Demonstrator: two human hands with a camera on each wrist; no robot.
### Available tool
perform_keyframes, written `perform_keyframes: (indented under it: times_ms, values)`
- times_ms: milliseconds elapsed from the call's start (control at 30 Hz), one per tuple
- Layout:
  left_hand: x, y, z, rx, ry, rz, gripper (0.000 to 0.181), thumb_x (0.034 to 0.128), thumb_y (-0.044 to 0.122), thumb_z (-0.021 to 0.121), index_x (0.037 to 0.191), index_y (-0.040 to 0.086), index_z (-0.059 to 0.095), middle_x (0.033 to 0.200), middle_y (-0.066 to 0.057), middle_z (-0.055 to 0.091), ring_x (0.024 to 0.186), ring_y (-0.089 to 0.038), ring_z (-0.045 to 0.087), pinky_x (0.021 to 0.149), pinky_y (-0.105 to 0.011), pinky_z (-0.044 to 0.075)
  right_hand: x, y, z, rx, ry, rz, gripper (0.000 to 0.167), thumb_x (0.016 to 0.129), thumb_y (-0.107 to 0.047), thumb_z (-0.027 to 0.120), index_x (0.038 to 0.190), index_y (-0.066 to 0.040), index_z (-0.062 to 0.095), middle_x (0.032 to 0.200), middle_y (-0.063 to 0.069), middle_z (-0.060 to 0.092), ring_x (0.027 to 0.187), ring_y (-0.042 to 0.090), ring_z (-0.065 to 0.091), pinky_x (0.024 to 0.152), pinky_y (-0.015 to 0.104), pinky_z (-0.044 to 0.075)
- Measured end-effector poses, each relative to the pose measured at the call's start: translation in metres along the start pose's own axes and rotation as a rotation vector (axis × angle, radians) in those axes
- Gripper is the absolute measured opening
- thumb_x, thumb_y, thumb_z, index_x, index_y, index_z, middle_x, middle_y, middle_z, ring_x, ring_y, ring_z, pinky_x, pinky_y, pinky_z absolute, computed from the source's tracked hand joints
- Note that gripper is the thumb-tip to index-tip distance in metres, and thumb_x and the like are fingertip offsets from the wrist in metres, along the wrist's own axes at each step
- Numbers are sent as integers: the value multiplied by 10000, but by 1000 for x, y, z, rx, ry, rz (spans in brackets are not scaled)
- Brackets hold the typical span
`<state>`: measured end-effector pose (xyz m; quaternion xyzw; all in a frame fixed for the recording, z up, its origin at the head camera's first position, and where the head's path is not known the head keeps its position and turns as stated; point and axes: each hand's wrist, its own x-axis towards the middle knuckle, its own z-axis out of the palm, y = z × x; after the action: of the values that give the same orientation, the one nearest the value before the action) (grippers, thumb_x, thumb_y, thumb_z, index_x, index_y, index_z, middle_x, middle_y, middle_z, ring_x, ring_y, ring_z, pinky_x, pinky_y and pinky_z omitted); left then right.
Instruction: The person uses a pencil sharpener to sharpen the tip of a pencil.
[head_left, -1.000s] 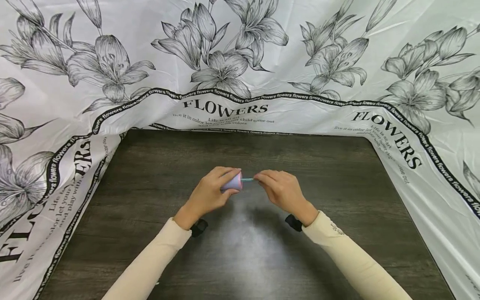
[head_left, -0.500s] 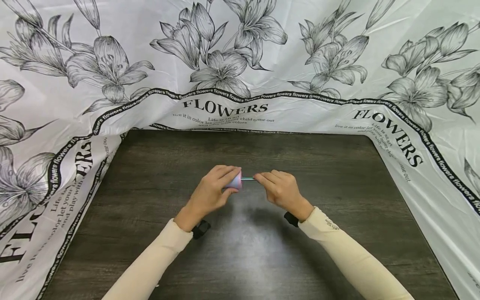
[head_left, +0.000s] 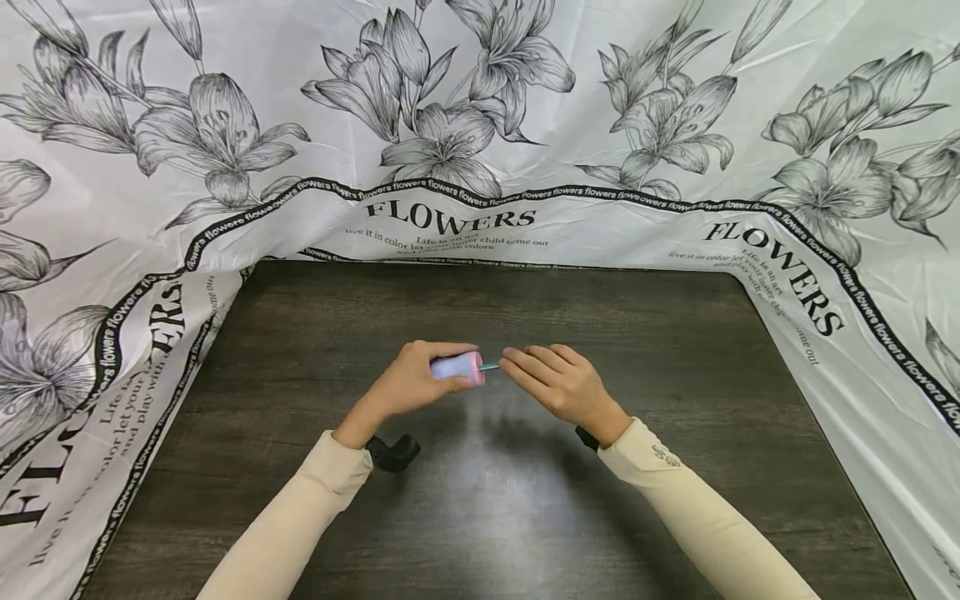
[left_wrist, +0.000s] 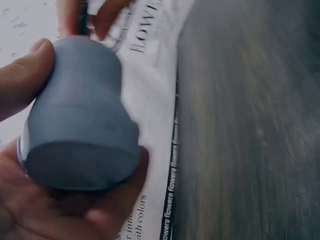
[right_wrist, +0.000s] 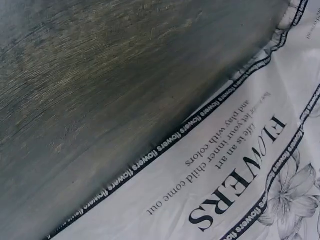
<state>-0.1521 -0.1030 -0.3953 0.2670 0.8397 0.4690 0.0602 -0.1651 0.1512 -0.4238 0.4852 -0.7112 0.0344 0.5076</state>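
Observation:
A lavender, narrow-waisted container [head_left: 456, 367] with a pink rim lies on its side in the air above the table. My left hand [head_left: 408, 379] grips it, thumb below and fingers above. Its wide flat base faces the left wrist camera, where the body [left_wrist: 80, 100] looks grey-blue. From the pink end a thin teal stick [head_left: 489, 366] reaches across to my right hand [head_left: 558, 379], whose fingertips pinch its other end. How far the stick goes into the container is hidden. Only table and cloth appear in the right wrist view.
Both hands are above a dark wood-grain table [head_left: 637, 333]. White flower-printed cloth [head_left: 600, 229] hangs behind it and along both sides. A black strap [head_left: 393, 454] is around the left wrist, and another [head_left: 587, 437] around the right.
My left fingers have straightened along the container, showing more of its body, and that wrist has moved left. The container tilts slightly. Less of the stick shows between the hands, with the right fingers nearer the rim.

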Motion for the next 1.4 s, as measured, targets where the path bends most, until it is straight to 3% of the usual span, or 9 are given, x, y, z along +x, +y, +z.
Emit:
perform_keyframes:
  times_ms: [200,433,533,767,1033,1133,1267,1333,1400]
  values:
    - [2,4,-9,-183,-138,-109,464,850,201,729,1249,-10,616,1077,-185,681,797,-156,596,675,-280,498,-1,-1,1,82,-4,-3,226,967,-64,535,1080,-95,727,994,0,737,705,105,641,585,207,466]
    - [1,1,16,605,230,547,473,743,116,803,1180,14,653,1145,-147,651,1026,-271,607,891,-375,514,2,1,-6,963,-396,689,186,912,-28,610,1059,31,708,836,120,737,404,67,447,403,175,359]
    - [0,-6,20,691,324,665,485,711,108,822,1157,15,656,1137,-148,641,1033,-280,600,922,-382,501,4,3,-7,1074,-472,873,192,897,-19,626,1066,18,710,837,116,738,385,65,378,394,190,324]
    - [0,-10,12,166,95,154,498,804,160,772,1262,40,617,1169,-132,656,918,-225,621,736,-344,526,-1,-1,-3,208,-179,129,224,977,-97,531,1105,-86,715,1042,18,728,759,127,676,630,237,518]
    - [6,-4,-7,-233,-189,-162,411,874,132,696,1239,-36,610,1077,-192,678,798,-148,602,675,-280,500,-6,-4,3,79,29,-14,203,942,-52,571,1069,-73,728,1023,15,733,751,113,669,646,219,515]
    - [5,-1,-1,-34,-106,-26,441,838,144,738,1230,-21,623,1083,-170,683,818,-163,616,683,-286,510,-6,-4,0,339,-135,148,215,952,-23,543,1068,-34,724,965,47,741,637,84,625,538,183,463]
    - [3,2,12,478,107,388,471,773,126,792,1207,24,643,1137,-141,651,983,-243,616,829,-338,527,-4,-1,-6,976,-418,699,215,916,38,568,1081,28,706,894,151,735,514,84,569,433,199,418]
    - [2,0,16,622,198,546,490,745,108,807,1197,23,638,1154,-149,626,1055,-282,593,890,-370,513,-3,1,-8,1097,-464,901,216,885,39,615,1080,24,708,864,159,733,517,80,581,429,215,432]
    - [1,-3,18,616,228,556,505,730,108,817,1194,19,639,1152,-146,625,1052,-280,595,883,-367,517,-3,1,-9,1023,-478,857,231,871,40,632,1084,-3,711,856,136,734,492,76,546,430,221,425]
